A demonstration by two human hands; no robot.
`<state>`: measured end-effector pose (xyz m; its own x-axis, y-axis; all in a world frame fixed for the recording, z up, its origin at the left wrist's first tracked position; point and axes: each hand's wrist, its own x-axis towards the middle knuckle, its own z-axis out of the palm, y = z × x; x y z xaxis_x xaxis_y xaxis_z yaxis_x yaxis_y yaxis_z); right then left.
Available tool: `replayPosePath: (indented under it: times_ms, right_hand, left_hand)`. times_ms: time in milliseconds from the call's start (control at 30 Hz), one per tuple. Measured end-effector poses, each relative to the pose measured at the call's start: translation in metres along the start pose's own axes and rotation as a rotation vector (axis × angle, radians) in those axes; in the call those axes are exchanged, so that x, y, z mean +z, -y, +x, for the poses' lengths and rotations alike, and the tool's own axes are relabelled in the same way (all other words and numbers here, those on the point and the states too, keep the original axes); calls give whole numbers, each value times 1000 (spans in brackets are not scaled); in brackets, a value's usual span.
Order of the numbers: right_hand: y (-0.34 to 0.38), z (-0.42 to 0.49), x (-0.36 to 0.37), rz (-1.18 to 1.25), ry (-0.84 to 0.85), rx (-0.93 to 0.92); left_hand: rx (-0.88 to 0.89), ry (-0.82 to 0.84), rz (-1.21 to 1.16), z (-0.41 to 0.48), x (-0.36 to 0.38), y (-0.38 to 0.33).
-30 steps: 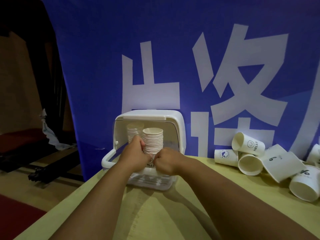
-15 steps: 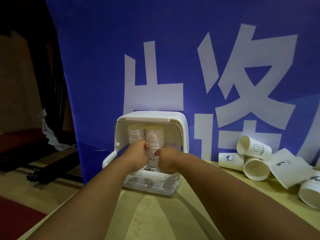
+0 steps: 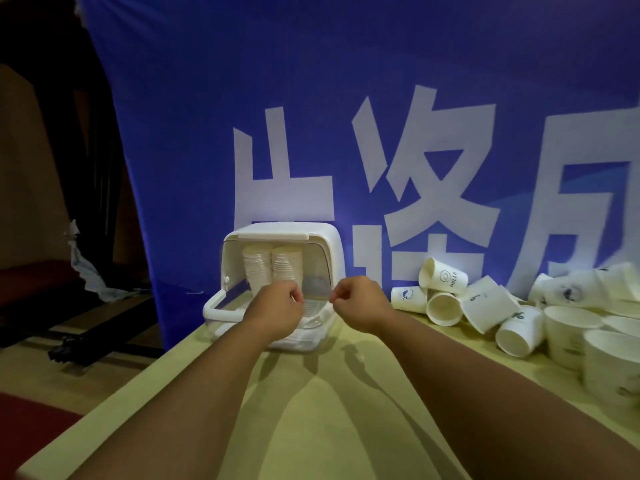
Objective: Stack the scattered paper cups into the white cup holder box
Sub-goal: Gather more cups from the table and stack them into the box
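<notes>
2 cup stacks [image 3: 285,263] stand side by side in white cup holder box [image 3: 334,254] at far left corner of surface [image 3: 346,417]; front flap [image 3: 214,308] hangs down. Approx 10 loose paper cups [image 3: 443,276] heaped along far edge, right of box w/ a gap between; rightmost blurred, count unsure. L hand [image 3: 277,315] & R hand [image 3: 362,303] hover at box front, fingers curled in, gripping nothing. Blue banner [image 3: 346,98] behind far edge.

Back wall: we are facing a blue banner [image 3: 346,81] bearing large white characters.
Table: we are looking down on a yellow-green tabletop [image 3: 329,427].
Floor: we are seeing red carpet [image 3: 27,420] and black bars [image 3: 86,341] at left.
Light: we are standing in dimness.
</notes>
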<state>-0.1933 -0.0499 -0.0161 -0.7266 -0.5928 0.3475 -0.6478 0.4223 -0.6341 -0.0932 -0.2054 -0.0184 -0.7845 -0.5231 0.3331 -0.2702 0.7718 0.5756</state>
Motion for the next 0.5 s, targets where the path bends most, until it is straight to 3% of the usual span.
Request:
replayPosePath:
  times_ms: [267, 500]
  right_hand:
    - [-52, -80, -51, -36, -47, 141]
    - [-123, -131, -99, -89, -260, 435]
  left_hand:
    - [84, 146, -40, -60, 50, -65]
    - [88, 270, -201, -89, 130, -113]
